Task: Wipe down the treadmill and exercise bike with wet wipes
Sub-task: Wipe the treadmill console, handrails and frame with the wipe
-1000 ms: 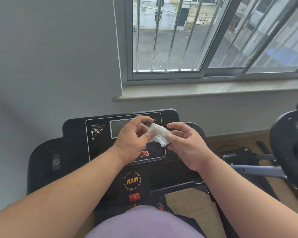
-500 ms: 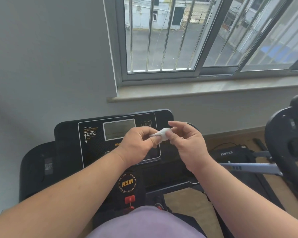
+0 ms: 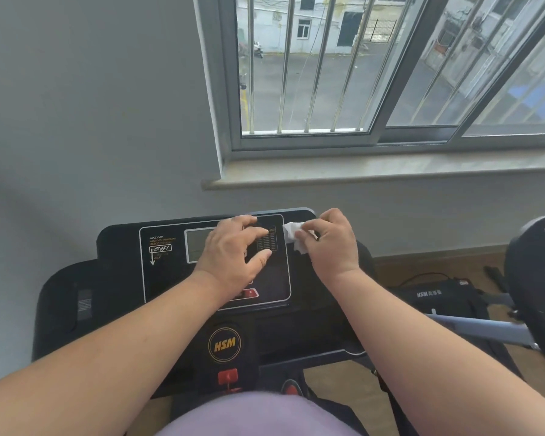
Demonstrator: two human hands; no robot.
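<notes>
The black treadmill console with a grey display and an HSM logo fills the lower middle of the head view. My right hand pinches a crumpled white wet wipe at the console's upper right corner. My left hand hovers over the display area with fingers spread and loosely bent, holding nothing. The black exercise bike shows partly at the right edge.
A grey wall stands behind the console, with a stone window sill and barred window above. A black HSM box and a cable lie on the wooden floor to the right. A red safety key sits low on the console.
Both hands held the wipe together before. Now my left hand has let go and spread over the display, and my right hand carried the wipe to the console's upper right.
</notes>
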